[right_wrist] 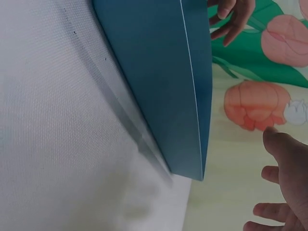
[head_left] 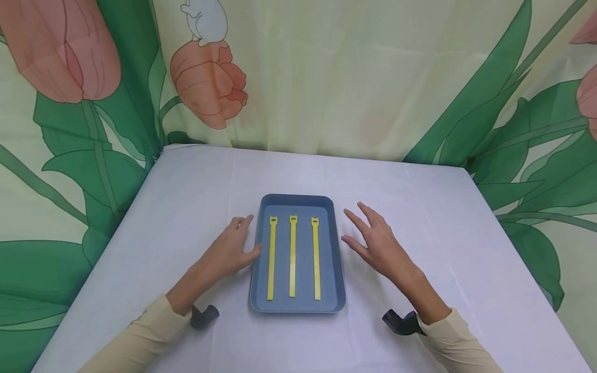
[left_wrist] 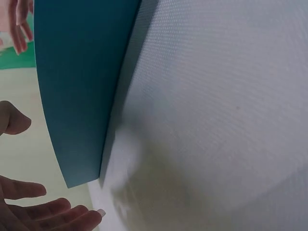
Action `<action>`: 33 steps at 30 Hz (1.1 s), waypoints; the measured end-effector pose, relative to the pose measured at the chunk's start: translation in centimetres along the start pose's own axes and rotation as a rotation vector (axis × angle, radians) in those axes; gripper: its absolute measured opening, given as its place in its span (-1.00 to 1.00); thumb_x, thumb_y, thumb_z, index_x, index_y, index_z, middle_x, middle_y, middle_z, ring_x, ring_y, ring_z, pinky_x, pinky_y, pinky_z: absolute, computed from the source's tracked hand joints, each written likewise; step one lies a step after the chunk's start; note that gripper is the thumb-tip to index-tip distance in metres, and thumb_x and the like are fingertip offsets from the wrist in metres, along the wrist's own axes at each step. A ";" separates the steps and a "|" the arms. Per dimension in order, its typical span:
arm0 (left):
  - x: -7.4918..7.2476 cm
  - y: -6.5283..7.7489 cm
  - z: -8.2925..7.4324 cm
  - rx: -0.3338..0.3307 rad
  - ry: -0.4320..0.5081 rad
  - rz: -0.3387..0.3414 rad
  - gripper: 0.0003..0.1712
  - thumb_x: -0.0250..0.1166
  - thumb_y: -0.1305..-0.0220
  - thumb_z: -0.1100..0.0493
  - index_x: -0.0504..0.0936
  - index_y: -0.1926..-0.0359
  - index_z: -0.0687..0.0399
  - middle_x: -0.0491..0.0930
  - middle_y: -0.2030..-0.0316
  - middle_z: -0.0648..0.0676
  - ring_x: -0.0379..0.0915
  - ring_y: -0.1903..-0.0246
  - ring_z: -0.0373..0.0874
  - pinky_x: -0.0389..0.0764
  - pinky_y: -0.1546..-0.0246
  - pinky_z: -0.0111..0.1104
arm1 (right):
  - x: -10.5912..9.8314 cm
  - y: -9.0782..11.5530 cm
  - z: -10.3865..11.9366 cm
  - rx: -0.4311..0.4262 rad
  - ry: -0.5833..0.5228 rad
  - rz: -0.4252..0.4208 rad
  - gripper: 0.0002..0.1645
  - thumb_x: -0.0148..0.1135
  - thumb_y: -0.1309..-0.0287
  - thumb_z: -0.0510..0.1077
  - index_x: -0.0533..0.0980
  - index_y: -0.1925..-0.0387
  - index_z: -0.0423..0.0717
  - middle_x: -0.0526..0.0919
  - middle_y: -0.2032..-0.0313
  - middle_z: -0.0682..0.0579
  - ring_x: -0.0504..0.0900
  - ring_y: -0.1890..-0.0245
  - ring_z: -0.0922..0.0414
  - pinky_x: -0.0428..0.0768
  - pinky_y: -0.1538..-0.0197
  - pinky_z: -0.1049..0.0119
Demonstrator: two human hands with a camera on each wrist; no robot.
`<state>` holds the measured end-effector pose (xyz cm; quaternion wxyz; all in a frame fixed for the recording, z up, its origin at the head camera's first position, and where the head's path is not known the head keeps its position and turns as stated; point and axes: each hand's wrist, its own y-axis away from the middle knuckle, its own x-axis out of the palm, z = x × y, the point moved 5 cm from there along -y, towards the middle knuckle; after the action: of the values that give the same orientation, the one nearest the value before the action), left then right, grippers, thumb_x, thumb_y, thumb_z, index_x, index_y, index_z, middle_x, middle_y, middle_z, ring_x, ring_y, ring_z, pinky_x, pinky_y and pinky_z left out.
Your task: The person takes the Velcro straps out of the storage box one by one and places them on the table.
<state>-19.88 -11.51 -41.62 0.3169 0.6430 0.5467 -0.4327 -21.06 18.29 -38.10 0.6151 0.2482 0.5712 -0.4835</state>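
Three yellow straps (head_left: 293,256) lie in a blue tray (head_left: 304,259) at the lower middle of the head view, seemingly spaced so none overlaps, the raised rim keeping them together. The left hand (head_left: 227,248) and right hand (head_left: 380,242) flank it, fingers loosely extended and grasping nothing; whether the left thumb touches the rim cannot be told. Beneath spreads the white counter (head_left: 200,178).

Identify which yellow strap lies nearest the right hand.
The rightmost strap in the blue tray; the middle strap and leftmost strap lie farther from the right hand.
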 end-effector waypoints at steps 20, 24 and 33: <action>0.1 0.2 -0.4 -0.018 0.054 0.007 -0.19 0.23 -0.18 0.01 0.19 -0.33 0.35 0.23 -0.19 0.37 0.45 0.03 0.16 0.53 0.07 -0.12 | 0.7 -1.1 1.6 -0.075 -0.005 0.011 -0.23 0.29 -0.12 0.08 0.30 -0.33 -0.01 0.11 -0.36 -0.24 0.14 -0.30 -0.22 0.28 -0.14 -0.23; 0.1 0.3 -0.6 -0.018 0.072 0.006 -0.21 0.21 -0.19 0.02 0.19 -0.33 0.34 0.24 -0.18 0.36 0.44 0.01 0.15 0.52 0.05 -0.12 | 0.7 -1.3 1.8 -0.092 -0.003 0.005 -0.23 0.28 -0.12 0.10 0.31 -0.33 -0.03 0.11 -0.36 -0.23 0.14 -0.30 -0.22 0.27 -0.15 -0.22; 0.7 0.4 -0.9 0.005 0.083 0.011 -0.21 0.20 -0.20 0.06 0.16 -0.35 0.34 0.29 -0.14 0.33 0.48 0.09 0.10 0.54 0.09 -0.16 | 0.7 -1.5 2.2 -0.153 0.017 -0.012 -0.25 0.27 -0.12 0.11 0.33 -0.30 -0.04 0.14 -0.34 -0.25 0.19 -0.28 -0.22 0.27 -0.16 -0.20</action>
<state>-19.23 -10.49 -41.90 0.2947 0.6642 0.5547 -0.4053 -21.44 15.61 -37.89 0.6247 0.2011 0.6131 -0.4399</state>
